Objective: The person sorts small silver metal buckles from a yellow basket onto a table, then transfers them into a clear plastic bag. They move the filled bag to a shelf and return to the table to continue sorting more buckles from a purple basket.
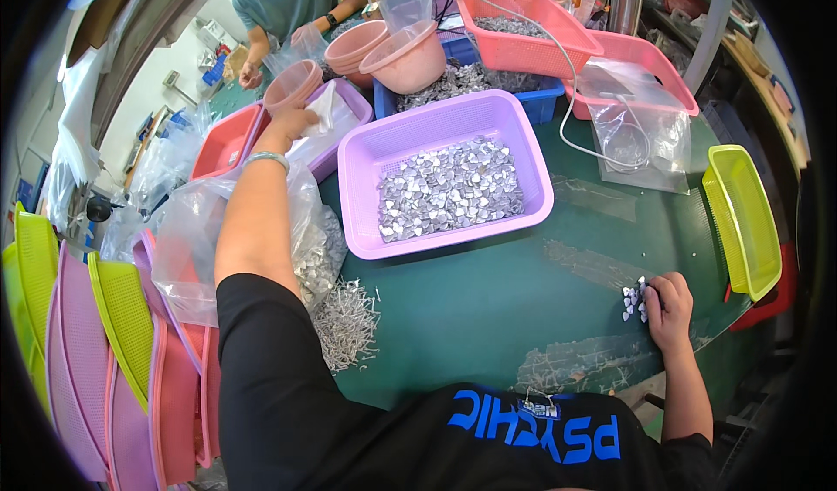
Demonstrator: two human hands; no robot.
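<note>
My left hand (292, 125) reaches far forward on the left, its fingers closed at a thin white sheet (324, 112) over a purple basket (356, 107). A bracelet circles that wrist. On the right of the green table (453, 317), my right hand (670, 308) is curled down with its fingers against a small cluster of silvery heart-shaped pieces (629, 303); its fingertips are partly hidden. Between the hands stands a large lilac basket (357, 216) holding a spread heap of similar silver heart pieces (449, 186).
Stacked green, purple and pink baskets (74, 334) stand at my left. Near them sit a clear bag (196, 247) and a pile of small metal pins (346, 325). Pink bowls (405, 59) and pink baskets (532, 51) line the back. A yellow-green basket (741, 221) stands right; another person (296, 11) works opposite.
</note>
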